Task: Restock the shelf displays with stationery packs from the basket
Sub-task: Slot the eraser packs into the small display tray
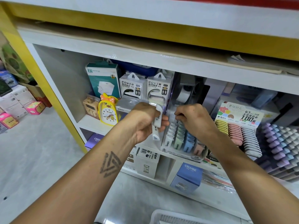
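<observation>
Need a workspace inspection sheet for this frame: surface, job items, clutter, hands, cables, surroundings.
Surface: white shelf, stocked.
Job's things: white packs in the left hand; display tray with pastel packs in rows; basket rim at the bottom edge.
Clutter: duck clock, power bank boxes, lead refill display.
Hands: left hand grips the packs; right hand pinches at the tray's back rows.
Cables: nothing seen.
Surroundings: boxes on the floor to the left.

Bare forearms, no sleeves.
Dark nested-triangle tattoo inked on left forearm, apex toward six o'clock; right forearm unmarked, no rings or watch.
</observation>
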`<action>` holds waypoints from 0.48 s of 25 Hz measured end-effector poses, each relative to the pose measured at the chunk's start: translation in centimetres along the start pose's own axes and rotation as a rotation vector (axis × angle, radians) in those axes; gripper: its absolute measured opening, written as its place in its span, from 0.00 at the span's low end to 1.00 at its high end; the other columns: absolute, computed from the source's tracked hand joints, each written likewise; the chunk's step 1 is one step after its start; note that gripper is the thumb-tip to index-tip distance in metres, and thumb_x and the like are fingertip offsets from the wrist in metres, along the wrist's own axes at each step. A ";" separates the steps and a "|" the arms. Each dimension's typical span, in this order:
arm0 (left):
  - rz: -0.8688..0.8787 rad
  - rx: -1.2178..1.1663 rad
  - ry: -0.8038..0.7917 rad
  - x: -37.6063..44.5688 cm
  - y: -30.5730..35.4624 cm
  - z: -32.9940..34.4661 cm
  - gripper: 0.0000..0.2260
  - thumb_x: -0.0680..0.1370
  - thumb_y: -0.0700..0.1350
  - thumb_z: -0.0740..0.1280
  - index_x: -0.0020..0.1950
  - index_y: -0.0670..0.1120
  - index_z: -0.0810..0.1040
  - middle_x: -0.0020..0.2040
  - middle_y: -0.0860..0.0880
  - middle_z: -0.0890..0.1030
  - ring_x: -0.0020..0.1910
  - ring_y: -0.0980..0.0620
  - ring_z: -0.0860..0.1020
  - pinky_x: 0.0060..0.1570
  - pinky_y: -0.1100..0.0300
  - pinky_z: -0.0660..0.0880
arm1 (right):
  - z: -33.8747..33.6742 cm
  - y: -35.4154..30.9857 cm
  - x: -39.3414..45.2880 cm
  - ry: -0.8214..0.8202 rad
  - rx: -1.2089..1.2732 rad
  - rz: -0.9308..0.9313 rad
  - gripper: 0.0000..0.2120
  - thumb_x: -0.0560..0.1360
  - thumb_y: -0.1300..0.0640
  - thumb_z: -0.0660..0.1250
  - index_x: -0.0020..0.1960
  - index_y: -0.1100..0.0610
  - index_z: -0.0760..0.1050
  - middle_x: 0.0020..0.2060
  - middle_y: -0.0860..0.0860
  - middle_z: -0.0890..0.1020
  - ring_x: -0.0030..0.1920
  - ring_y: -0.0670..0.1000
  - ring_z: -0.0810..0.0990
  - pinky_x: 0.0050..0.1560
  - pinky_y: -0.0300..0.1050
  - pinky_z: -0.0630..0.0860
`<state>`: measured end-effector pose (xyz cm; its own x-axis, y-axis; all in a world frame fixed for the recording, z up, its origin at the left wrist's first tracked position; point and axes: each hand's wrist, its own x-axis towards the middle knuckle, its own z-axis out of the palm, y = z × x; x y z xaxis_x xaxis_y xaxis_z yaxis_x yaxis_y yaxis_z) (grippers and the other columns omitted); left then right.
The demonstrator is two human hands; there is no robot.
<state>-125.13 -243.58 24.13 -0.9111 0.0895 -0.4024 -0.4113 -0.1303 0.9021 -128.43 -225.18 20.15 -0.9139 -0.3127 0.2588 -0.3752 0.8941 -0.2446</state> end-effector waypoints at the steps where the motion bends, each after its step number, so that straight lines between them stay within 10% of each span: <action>1: -0.002 0.002 -0.001 0.0 0.0 0.0 0.09 0.82 0.33 0.59 0.51 0.38 0.79 0.42 0.38 0.80 0.37 0.45 0.80 0.34 0.56 0.76 | 0.0 0.0 0.0 0.014 0.030 0.000 0.02 0.78 0.62 0.69 0.48 0.59 0.81 0.43 0.52 0.85 0.46 0.53 0.82 0.50 0.51 0.80; 12: -0.018 0.004 -0.003 -0.1 0.1 0.2 0.09 0.82 0.33 0.58 0.50 0.38 0.78 0.39 0.39 0.81 0.37 0.44 0.81 0.34 0.57 0.76 | 0.0 -0.3 -0.3 0.054 0.068 -0.032 0.03 0.78 0.61 0.70 0.48 0.59 0.82 0.44 0.53 0.86 0.46 0.53 0.83 0.49 0.50 0.79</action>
<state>-125.05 -243.42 24.30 -0.9033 0.0946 -0.4184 -0.4277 -0.1247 0.8953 -128.06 -225.35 20.17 -0.8924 -0.3210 0.3171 -0.4150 0.8596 -0.2980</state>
